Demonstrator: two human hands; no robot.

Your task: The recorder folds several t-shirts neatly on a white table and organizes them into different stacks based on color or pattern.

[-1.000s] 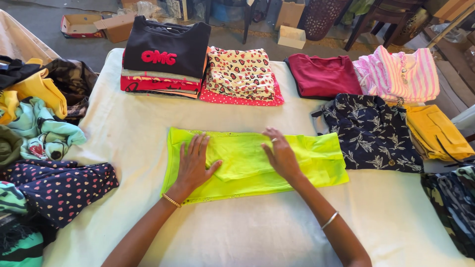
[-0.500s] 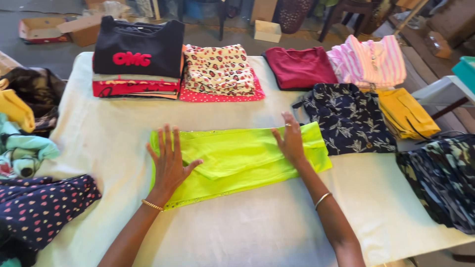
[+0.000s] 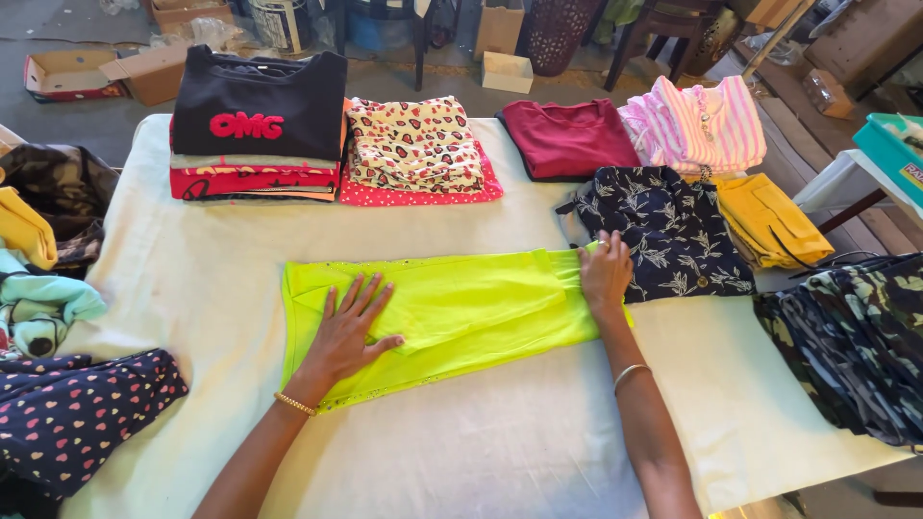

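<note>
A neon yellow-green garment (image 3: 461, 303) lies folded lengthwise across the middle of the white-covered table (image 3: 500, 452). My left hand (image 3: 348, 329) presses flat on its left part, fingers spread. At the garment's right end my right hand (image 3: 605, 273) rests with fingers curled over the edge of the cloth, close to a dark floral garment (image 3: 673, 226). Both wrists wear thin bangles.
Folded stacks line the far edge: a black top on red clothes (image 3: 258, 125), a heart-print pile (image 3: 415, 149), a maroon top (image 3: 567, 137), a pink striped top (image 3: 697, 123), a yellow garment (image 3: 769, 219). Loose clothes lie left (image 3: 67, 413); camouflage cloth right (image 3: 851, 336).
My right hand has slid to the garment's right end and curled on the edge. My left hand moved toward the left part. The view shifted slightly.
</note>
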